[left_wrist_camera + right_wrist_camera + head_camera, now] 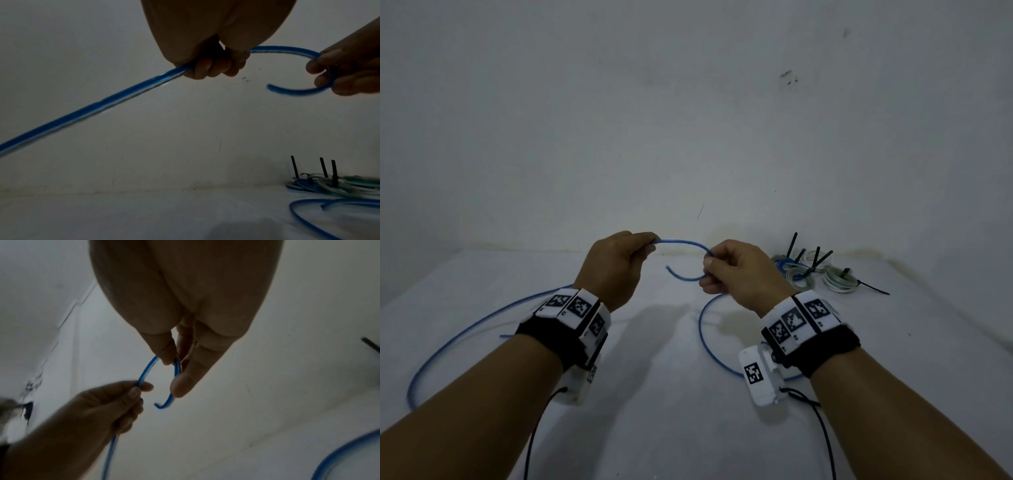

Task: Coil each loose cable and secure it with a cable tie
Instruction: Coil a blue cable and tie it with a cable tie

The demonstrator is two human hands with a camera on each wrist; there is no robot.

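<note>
Your left hand (pixel 616 267) is raised above the white table (pixel 671 411), fingers curled round the blue cable (pixel 683 244), which leaves your fist beside the thumb and arcs across to your right hand (pixel 736 274). That right hand pinches the same cable between thumb and fingers, and just below its fingertips the cable's free end curls back toward your left hand in an open hook, touching nothing. In the left wrist view the cable (pixel 92 104) runs out of the back of your left fist and slopes down and away to your left. From there the slack drops to the table and lies in a wide loop under and outside your left forearm, while a second curve of blue cable lies on the table beneath your right wrist. Beyond your right hand, near the wall, sits a cluster of coiled cables (pixel 811 274), blue, white and greenish, each bound with a black cable tie (pixel 792 245) whose tail sticks up or out sideways.
</note>
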